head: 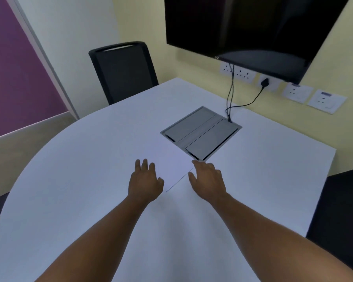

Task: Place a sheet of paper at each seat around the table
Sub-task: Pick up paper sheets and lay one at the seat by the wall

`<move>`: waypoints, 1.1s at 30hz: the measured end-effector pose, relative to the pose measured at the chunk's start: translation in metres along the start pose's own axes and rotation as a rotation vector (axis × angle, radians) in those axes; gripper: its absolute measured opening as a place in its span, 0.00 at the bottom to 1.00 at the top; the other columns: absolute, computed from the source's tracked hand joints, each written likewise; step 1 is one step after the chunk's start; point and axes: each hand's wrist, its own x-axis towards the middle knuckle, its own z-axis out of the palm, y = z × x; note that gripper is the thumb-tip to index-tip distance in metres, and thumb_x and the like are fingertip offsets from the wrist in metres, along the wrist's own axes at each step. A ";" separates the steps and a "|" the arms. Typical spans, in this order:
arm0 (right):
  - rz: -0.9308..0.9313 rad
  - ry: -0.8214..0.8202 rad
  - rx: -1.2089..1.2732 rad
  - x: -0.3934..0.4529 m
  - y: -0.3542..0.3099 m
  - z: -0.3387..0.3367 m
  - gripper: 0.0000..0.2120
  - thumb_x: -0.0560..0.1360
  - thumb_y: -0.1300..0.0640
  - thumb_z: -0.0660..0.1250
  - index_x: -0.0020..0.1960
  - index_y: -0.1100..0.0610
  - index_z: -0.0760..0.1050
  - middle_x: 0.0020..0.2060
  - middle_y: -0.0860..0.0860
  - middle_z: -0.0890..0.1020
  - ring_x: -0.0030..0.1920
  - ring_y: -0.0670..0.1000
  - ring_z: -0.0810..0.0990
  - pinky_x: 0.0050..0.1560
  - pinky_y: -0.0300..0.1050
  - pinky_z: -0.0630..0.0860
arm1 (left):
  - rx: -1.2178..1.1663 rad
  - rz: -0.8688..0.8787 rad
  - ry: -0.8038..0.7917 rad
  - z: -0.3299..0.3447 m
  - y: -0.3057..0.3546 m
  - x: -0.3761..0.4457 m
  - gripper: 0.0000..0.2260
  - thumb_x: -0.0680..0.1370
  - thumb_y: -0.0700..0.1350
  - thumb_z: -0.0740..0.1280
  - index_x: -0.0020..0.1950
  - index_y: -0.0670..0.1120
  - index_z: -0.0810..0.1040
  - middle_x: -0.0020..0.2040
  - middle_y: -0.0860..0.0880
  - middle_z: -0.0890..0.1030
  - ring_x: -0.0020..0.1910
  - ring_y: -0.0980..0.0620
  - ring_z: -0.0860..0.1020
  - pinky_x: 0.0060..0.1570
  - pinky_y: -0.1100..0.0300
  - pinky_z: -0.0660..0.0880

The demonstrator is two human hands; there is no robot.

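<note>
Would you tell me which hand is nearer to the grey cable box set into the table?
The right hand: its fingertips lie just short of the cable box's near corner. The left hand rests farther off to the left, on the paper.

Head view. Two forearms enter from the lower edge of the frame, one from lower left, one from lower right. Both are bare from the frame edge to the wrist: no sleeve, cuff or glove in view. Left hand [145, 183] at centre frame: bare, no ring, watch or band visible on fingers or wrist. Right hand [207, 178] just right of centre: likewise bare, nothing worn. Fingernail detail too blurred to tell. No markings seen on either forearm.
</note>
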 end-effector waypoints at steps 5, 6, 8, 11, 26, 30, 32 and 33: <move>-0.011 -0.025 0.016 0.042 0.006 0.030 0.23 0.81 0.48 0.58 0.73 0.56 0.65 0.63 0.55 0.77 0.65 0.59 0.72 0.61 0.55 0.70 | 0.045 0.010 0.006 0.018 -0.006 0.027 0.27 0.79 0.52 0.59 0.75 0.42 0.62 0.78 0.40 0.60 0.78 0.39 0.51 0.70 0.45 0.63; -0.007 -0.036 0.017 0.050 0.009 0.037 0.22 0.81 0.48 0.58 0.72 0.57 0.66 0.63 0.55 0.77 0.64 0.59 0.72 0.60 0.55 0.70 | 0.042 -0.005 0.000 0.024 -0.007 0.032 0.27 0.79 0.52 0.59 0.75 0.42 0.62 0.78 0.41 0.60 0.78 0.39 0.51 0.70 0.45 0.64; 0.008 -0.062 0.014 0.065 0.016 0.051 0.21 0.80 0.49 0.59 0.69 0.58 0.68 0.62 0.56 0.77 0.64 0.59 0.73 0.59 0.56 0.71 | 0.047 -0.034 -0.020 0.036 -0.009 0.040 0.27 0.79 0.52 0.59 0.75 0.42 0.62 0.78 0.41 0.60 0.78 0.39 0.52 0.70 0.45 0.64; 0.051 -0.072 -0.019 0.081 0.027 0.072 0.17 0.79 0.49 0.59 0.63 0.58 0.71 0.57 0.55 0.78 0.61 0.59 0.74 0.56 0.56 0.71 | 0.053 -0.086 -0.074 0.060 -0.011 0.047 0.28 0.78 0.55 0.59 0.76 0.45 0.61 0.79 0.43 0.58 0.79 0.40 0.49 0.73 0.40 0.57; 0.213 -0.202 -0.056 0.116 0.052 0.137 0.33 0.79 0.40 0.55 0.77 0.58 0.57 0.78 0.59 0.55 0.77 0.60 0.55 0.68 0.66 0.60 | -0.080 -0.198 -0.112 0.126 -0.009 0.062 0.36 0.79 0.62 0.56 0.79 0.50 0.43 0.81 0.43 0.42 0.79 0.42 0.45 0.75 0.38 0.48; 0.228 -0.195 -0.066 0.119 0.053 0.142 0.35 0.79 0.40 0.54 0.77 0.61 0.56 0.78 0.60 0.55 0.75 0.60 0.57 0.66 0.65 0.62 | -0.085 -0.202 -0.124 0.131 -0.008 0.066 0.36 0.78 0.63 0.57 0.79 0.51 0.43 0.81 0.45 0.45 0.79 0.43 0.50 0.72 0.38 0.55; 0.227 -0.195 -0.085 0.120 0.053 0.144 0.34 0.79 0.40 0.55 0.76 0.62 0.59 0.77 0.60 0.56 0.74 0.60 0.59 0.65 0.64 0.63 | -0.084 -0.211 -0.131 0.135 -0.010 0.067 0.37 0.77 0.63 0.58 0.79 0.52 0.43 0.81 0.45 0.48 0.78 0.43 0.54 0.69 0.38 0.60; 0.223 -0.190 -0.095 0.120 0.054 0.145 0.34 0.79 0.40 0.56 0.75 0.62 0.60 0.77 0.60 0.57 0.74 0.60 0.59 0.65 0.64 0.63 | -0.083 -0.216 -0.131 0.137 -0.011 0.067 0.37 0.77 0.63 0.58 0.79 0.52 0.43 0.81 0.45 0.50 0.78 0.43 0.55 0.68 0.38 0.61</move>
